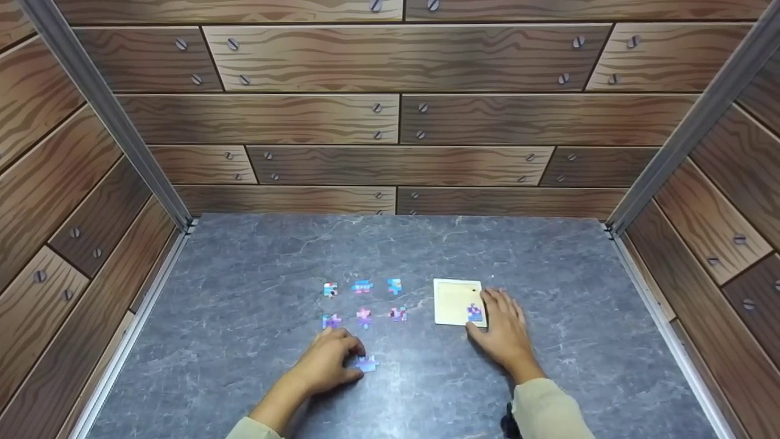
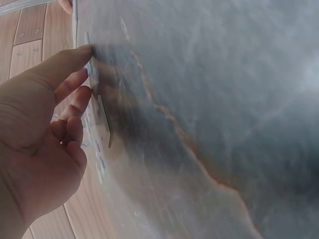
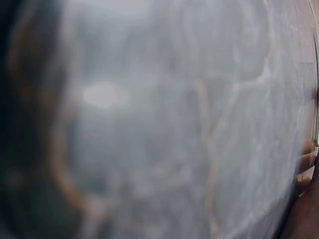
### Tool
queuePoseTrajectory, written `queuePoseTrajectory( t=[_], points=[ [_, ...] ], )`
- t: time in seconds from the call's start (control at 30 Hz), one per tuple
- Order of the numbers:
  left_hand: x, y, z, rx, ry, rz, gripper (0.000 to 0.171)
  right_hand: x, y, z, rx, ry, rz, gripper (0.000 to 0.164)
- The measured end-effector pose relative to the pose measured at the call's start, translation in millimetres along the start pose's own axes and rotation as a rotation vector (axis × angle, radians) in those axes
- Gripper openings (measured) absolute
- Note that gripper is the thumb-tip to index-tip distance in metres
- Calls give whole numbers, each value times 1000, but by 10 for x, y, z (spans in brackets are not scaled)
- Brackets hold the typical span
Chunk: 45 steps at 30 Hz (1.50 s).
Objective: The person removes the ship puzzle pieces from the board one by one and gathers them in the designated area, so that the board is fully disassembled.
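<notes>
My left hand (image 1: 329, 361) is low on the table, its thumb and fingers pinching a pale blue-purple jigsaw piece (image 1: 367, 364) at the piece's left side. The left wrist view shows the same hand (image 2: 55, 109) from the thumb side, with the thumb tip against a thin piece seen edge-on. To the right lies a square cream puzzle tray (image 1: 451, 302), with one purple-blue jigsaw piece (image 1: 475, 313) in its lower right corner. My right hand (image 1: 504, 329) holds the tray's right side, thumb at the lower edge and fingers along the right edge. Only blurred fingers (image 3: 306, 159) show in the right wrist view.
Two rows of loose colourful jigsaw pieces (image 1: 364, 314) lie left of the tray, beyond my left hand. They rest on a grey marbled tabletop (image 1: 256, 262). Wood-patterned panels (image 1: 396, 116) and metal posts enclose the table at the back and sides.
</notes>
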<state>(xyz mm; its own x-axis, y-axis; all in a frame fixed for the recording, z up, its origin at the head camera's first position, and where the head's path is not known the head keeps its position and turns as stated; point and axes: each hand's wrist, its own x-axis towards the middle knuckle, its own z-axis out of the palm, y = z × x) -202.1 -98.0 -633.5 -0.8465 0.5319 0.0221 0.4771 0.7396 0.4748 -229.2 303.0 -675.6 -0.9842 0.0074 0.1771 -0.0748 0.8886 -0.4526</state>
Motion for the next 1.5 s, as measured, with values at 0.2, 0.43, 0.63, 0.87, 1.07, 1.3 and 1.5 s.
queuePoseTrajectory(
  t=[0.2, 0.43, 0.63, 0.87, 1.07, 1.3, 1.5],
  points=[
    [147, 93, -106, -28, 7, -12, 33, -4, -9, -3, -2, 0, -1, 79],
    [454, 376, -183, -55, -22, -9, 34, -3, 1, 4, -2, -6, -4, 79],
    [883, 771, -54, -92, -7, 28, 37, 20, 19, -35, -10, -36, 17, 79],
    [1444, 1107, 217, -126, 3, 64, 35, 21, 30, -16, -11, -37, 19, 78],
    [1742, 1161, 397, -234, -10, 41, 38, 10, 25, -8, -2, -54, 38, 79],
    [1896, 1171, 657, -311, -45, 27, 43, -5, 23, -11, -3, -19, 23, 79],
    [1930, 1148, 831, -332, 47, -55, 36, -27, 17, 1, 7, 8, 3, 79]
  ],
)
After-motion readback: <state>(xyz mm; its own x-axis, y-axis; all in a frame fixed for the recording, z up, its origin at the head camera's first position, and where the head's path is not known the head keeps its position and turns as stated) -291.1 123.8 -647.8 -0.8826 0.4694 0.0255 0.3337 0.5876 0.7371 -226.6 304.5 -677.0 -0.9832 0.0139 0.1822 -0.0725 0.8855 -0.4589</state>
